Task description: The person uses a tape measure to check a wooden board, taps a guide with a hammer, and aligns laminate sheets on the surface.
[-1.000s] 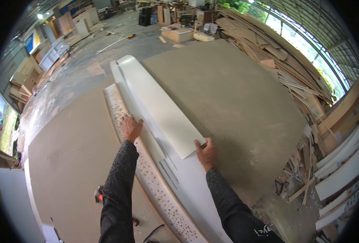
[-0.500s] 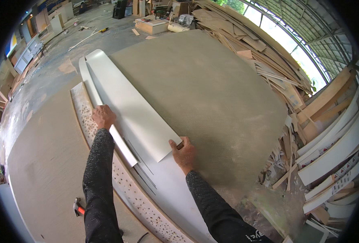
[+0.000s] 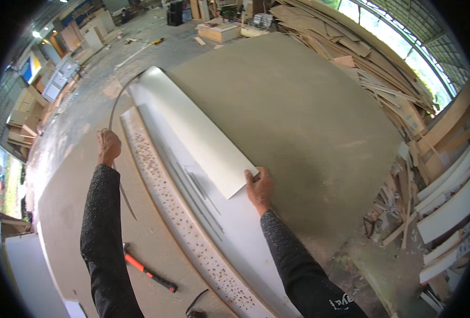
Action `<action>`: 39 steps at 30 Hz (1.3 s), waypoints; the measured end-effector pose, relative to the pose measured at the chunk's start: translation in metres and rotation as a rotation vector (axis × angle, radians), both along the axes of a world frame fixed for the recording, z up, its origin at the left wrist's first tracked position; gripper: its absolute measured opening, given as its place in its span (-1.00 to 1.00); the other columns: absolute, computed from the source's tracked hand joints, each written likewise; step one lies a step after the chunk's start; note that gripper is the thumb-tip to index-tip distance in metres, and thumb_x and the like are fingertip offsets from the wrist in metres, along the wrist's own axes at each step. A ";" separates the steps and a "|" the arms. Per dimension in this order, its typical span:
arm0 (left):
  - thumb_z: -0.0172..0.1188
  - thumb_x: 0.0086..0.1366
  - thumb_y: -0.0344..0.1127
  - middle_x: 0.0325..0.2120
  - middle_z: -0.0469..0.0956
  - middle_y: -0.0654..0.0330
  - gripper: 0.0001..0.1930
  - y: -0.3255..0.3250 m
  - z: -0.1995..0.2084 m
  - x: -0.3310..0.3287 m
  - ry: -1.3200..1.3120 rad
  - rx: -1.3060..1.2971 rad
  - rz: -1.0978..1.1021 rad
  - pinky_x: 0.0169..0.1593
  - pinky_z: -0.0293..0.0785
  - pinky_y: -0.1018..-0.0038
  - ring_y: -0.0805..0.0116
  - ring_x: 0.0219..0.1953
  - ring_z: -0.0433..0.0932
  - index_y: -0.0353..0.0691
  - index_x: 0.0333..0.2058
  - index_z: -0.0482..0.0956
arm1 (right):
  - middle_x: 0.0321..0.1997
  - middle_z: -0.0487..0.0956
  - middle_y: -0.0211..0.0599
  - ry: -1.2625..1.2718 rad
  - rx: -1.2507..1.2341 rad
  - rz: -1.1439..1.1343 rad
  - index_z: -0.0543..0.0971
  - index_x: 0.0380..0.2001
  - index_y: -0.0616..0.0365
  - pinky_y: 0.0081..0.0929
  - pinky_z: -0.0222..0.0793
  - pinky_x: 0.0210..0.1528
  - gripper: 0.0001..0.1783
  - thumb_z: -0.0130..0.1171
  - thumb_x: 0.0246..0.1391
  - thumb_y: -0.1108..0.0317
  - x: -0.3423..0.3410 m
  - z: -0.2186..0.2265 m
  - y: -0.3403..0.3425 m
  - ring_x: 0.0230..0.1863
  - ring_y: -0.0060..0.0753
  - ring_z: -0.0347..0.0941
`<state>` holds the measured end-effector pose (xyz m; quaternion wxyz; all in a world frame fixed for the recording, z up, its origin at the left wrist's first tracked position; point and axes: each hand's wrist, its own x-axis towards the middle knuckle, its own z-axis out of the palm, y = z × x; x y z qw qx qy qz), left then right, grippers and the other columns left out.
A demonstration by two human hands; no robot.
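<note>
A long, glossy white sheet (image 3: pixel 198 135) lies with its far end curled. My right hand (image 3: pixel 260 191) is closed on its near right corner, thumb on top. To the left, my left hand (image 3: pixel 108 147) grips a long thin strip (image 3: pixel 114 108), seen nearly edge-on. The strip bows from the sheet's far end to a pointed near end below my hand. Between my hands lies a curved, pale panel (image 3: pixel 166 199) with wooden edges and many brown specks. Several narrow grey strips (image 3: pixel 195 185) lie on the white surface (image 3: pixel 245 238) beside the panel.
A hammer (image 3: pixel 147 271) with an orange and black handle lies beside my left forearm. The broad brown board (image 3: pixel 293 116) extends right and away. Stacked wooden sheets (image 3: pixel 346 45) stand at the far right, with scrap strips (image 3: pixel 394 196) and curved white pieces (image 3: pixel 447 222) nearer.
My left hand has pulled the strip leftward, off the panel's edge, and it now bows in the air. My right hand keeps its hold on the sheet. The whole view has shifted slightly.
</note>
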<state>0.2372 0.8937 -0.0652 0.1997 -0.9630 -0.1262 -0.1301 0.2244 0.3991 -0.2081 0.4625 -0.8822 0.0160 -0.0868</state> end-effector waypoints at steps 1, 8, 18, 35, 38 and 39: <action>0.10 0.03 -0.49 -0.54 0.52 -0.04 -0.88 0.012 0.022 -0.024 0.033 0.128 -0.029 -0.15 0.30 0.21 -0.04 -0.25 0.44 -0.32 -0.61 0.59 | -0.48 0.60 -0.10 -0.005 0.019 0.007 0.50 -0.19 0.23 -0.19 0.45 -0.33 -0.50 0.20 0.08 -0.04 0.001 -0.002 0.000 -0.42 -0.05 0.57; -0.03 0.26 -0.38 -0.26 0.46 -0.16 -0.73 0.025 0.182 -0.265 -0.090 -0.237 0.264 -0.07 0.25 0.01 -0.13 -0.22 0.38 -0.45 -0.14 0.42 | -0.48 0.59 -0.14 -0.139 0.077 0.026 0.47 -0.18 0.22 -0.18 0.42 -0.31 -0.56 0.21 0.10 0.04 0.002 -0.008 0.010 -0.42 -0.11 0.55; -0.32 0.41 0.02 0.09 0.34 -0.21 -0.39 -0.178 0.357 -0.636 -0.208 -0.306 0.452 0.21 0.19 0.15 -0.05 0.12 0.34 -0.27 0.28 0.21 | -0.43 0.58 -0.12 -0.173 0.114 0.122 0.47 -0.15 0.25 -0.23 0.42 -0.29 -0.58 0.13 0.17 0.07 0.011 -0.021 -0.004 -0.39 -0.12 0.54; -0.17 0.27 -0.18 -0.21 0.34 -0.22 -0.41 -0.528 0.181 -1.075 0.285 -0.034 1.254 -0.08 0.30 0.11 -0.15 -0.16 0.35 -0.42 0.20 0.28 | -0.36 0.56 -0.09 -0.167 0.077 0.198 0.48 -0.18 0.32 -0.26 0.43 -0.29 -0.56 0.19 0.14 0.10 0.016 -0.029 -0.008 -0.35 -0.15 0.53; 0.26 -0.06 -0.42 0.13 0.31 -0.26 -0.19 -0.559 0.135 -0.975 0.216 -0.293 1.453 0.08 0.38 0.11 -0.16 0.04 0.39 -0.27 0.26 0.23 | -0.35 0.58 -0.07 -0.148 0.046 0.229 0.49 -0.19 0.33 -0.27 0.43 -0.29 -0.57 0.20 0.14 0.12 0.031 -0.024 -0.025 -0.34 -0.15 0.55; 0.17 -0.01 -0.48 0.09 0.34 -0.31 -0.28 -0.575 0.119 -0.982 0.320 -0.278 1.411 0.03 0.42 0.11 -0.16 0.02 0.41 -0.44 0.21 0.25 | -0.35 0.59 -0.06 -0.136 0.035 0.258 0.49 -0.20 0.33 -0.27 0.43 -0.30 -0.58 0.20 0.14 0.13 0.030 -0.026 -0.025 -0.34 -0.15 0.56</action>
